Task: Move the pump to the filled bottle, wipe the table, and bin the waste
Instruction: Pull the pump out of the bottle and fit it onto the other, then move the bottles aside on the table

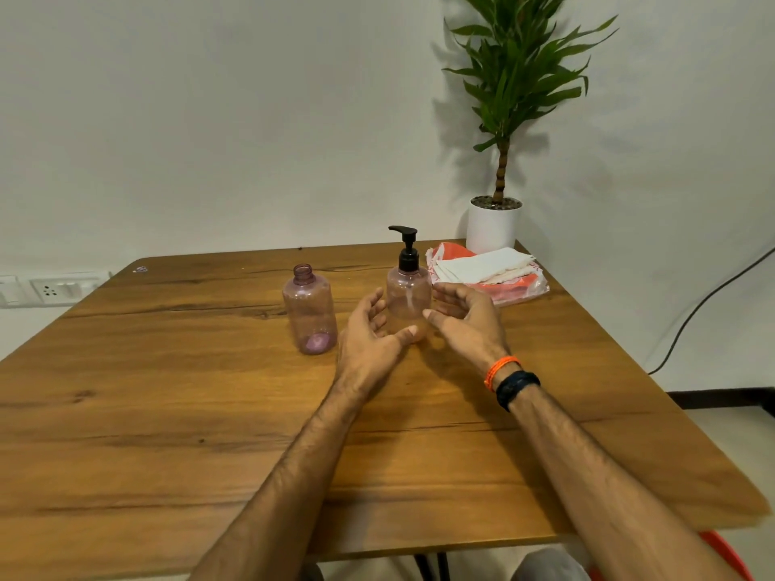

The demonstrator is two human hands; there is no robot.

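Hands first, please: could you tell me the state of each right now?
Left hand: open, holding nothing, beside the pump bottle.
Right hand: open, holding nothing.

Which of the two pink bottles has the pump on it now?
The bottle between the hands has the black pump. The other bottle, to its left, has an open neck with nothing on it.

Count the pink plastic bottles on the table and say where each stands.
2. The open bottle, without a cap, stands left of centre. The pump bottle, with the black pump on it, stands to its right, between the left hand and right hand. None seems hidden.
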